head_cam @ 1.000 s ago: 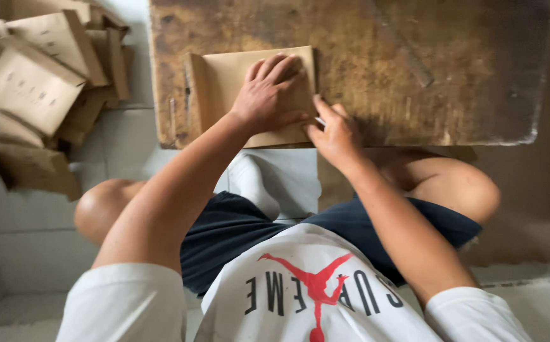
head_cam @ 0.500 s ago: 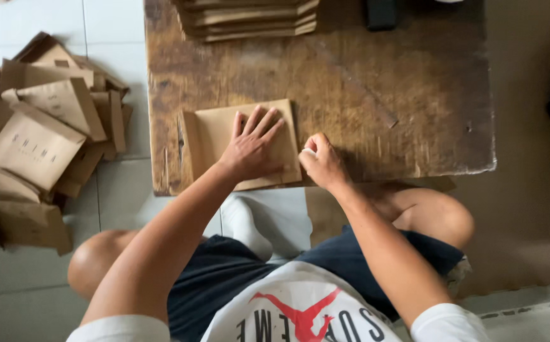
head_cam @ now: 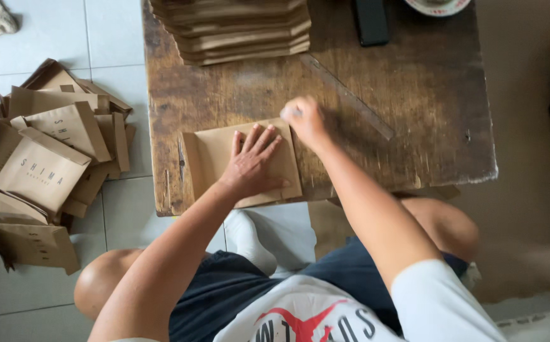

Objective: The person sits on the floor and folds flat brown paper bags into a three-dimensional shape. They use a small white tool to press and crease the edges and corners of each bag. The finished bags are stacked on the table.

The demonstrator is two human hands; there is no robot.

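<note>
My left hand (head_cam: pixel 252 166) lies flat with fingers spread, pressing the brown paper (head_cam: pixel 243 161) on the near edge of the table (head_cam: pixel 414 114). My right hand (head_cam: pixel 303 120) is at the paper's 1 o'clock corner, blurred; I cannot tell its grip. A paper stack (head_cam: pixel 237 28) sits at 12 o'clock.

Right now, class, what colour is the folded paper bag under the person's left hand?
Plain kraft brown, seen best in the head view: the paper bag lies flat under the left hand.
</note>
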